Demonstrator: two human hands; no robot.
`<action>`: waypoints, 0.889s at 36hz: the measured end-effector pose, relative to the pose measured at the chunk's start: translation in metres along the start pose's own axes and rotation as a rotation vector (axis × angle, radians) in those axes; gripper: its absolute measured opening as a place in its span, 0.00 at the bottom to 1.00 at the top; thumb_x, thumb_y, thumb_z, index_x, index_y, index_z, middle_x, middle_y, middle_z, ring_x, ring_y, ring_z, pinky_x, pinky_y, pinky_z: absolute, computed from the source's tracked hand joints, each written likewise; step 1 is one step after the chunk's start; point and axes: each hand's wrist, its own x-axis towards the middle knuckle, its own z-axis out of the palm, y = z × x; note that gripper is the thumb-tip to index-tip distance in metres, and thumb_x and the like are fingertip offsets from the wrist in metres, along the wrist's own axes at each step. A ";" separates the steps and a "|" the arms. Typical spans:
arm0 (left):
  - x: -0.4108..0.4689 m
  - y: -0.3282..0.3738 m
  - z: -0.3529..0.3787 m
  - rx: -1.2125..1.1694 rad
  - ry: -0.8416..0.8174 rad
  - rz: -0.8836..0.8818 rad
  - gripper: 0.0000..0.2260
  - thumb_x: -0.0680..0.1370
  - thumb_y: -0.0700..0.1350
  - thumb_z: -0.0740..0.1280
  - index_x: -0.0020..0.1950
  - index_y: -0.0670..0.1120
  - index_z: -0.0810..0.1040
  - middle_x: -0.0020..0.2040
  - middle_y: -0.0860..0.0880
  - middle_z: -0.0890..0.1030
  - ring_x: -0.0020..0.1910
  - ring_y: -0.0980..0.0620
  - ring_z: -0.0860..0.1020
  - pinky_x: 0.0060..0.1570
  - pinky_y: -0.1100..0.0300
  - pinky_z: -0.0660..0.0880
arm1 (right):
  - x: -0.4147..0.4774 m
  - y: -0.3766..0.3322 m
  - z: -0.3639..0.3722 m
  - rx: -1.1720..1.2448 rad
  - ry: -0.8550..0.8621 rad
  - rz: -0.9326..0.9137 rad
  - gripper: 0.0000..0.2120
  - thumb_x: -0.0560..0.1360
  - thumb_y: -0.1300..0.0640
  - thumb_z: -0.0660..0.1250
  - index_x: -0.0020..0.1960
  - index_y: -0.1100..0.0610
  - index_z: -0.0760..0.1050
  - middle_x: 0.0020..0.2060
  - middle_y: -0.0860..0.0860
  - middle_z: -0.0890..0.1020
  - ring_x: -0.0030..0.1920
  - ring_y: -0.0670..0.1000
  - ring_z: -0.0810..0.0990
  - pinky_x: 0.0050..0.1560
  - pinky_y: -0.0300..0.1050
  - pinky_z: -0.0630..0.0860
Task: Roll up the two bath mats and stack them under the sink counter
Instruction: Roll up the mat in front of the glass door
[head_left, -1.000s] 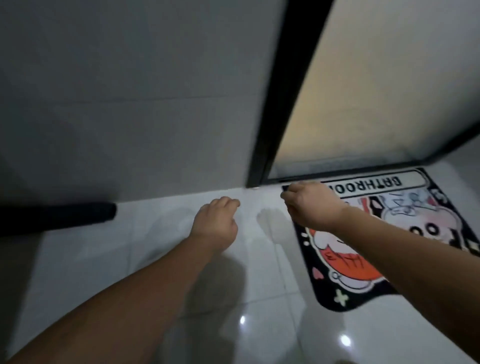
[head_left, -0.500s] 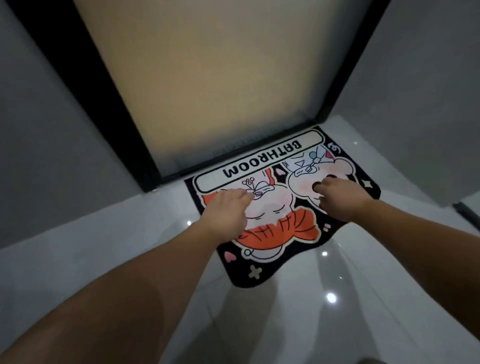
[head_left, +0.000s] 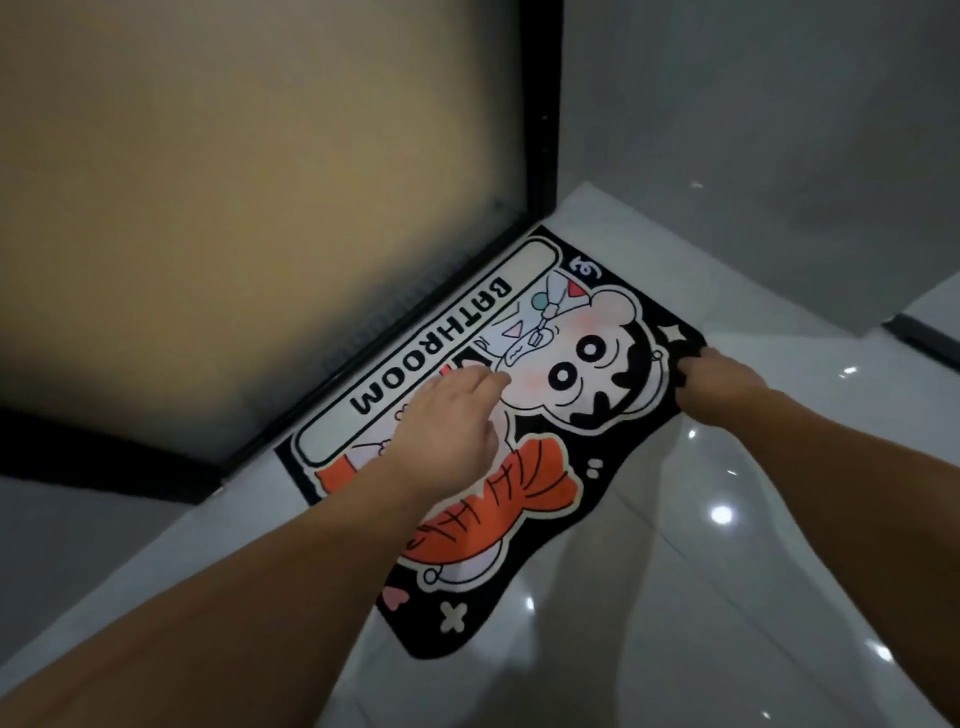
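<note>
Bath mat (head_left: 519, 467) lies flat on the glossy floor (head_left: 727, 597) against the door frame (head_left: 540, 130). Right hand (head_left: 719, 387) pinches its right edge; left hand (head_left: 441, 431) rests loosely curled, gripping nothing. One-sided lifting could skew the roll or slide the mat.

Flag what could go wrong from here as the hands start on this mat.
1. The bath mat lies flat against the door frame, so that edge may catch while rolling.
2. The right hand grips one edge; the left hand is mid-mat, so the roll may start crooked.
3. The glossy floor could let it slide.
</note>
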 end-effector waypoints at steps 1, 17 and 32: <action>0.007 -0.004 0.005 -0.006 -0.008 -0.002 0.24 0.74 0.39 0.63 0.70 0.43 0.68 0.65 0.46 0.73 0.64 0.46 0.70 0.64 0.52 0.64 | 0.001 0.003 0.005 0.001 -0.005 0.011 0.19 0.75 0.55 0.62 0.65 0.59 0.72 0.63 0.62 0.70 0.59 0.62 0.74 0.58 0.51 0.71; 0.061 -0.025 0.060 0.016 -0.058 0.140 0.26 0.75 0.40 0.61 0.73 0.47 0.61 0.72 0.47 0.65 0.69 0.47 0.63 0.69 0.53 0.57 | 0.060 0.011 0.026 0.157 -0.026 0.180 0.16 0.72 0.58 0.60 0.59 0.58 0.74 0.61 0.64 0.71 0.61 0.62 0.69 0.60 0.50 0.70; 0.066 -0.040 0.059 0.077 -0.080 0.134 0.28 0.74 0.40 0.61 0.74 0.46 0.60 0.71 0.46 0.66 0.69 0.47 0.63 0.69 0.53 0.58 | 0.093 0.011 0.010 0.344 0.157 0.201 0.15 0.69 0.57 0.67 0.53 0.58 0.68 0.54 0.60 0.77 0.53 0.63 0.76 0.54 0.52 0.76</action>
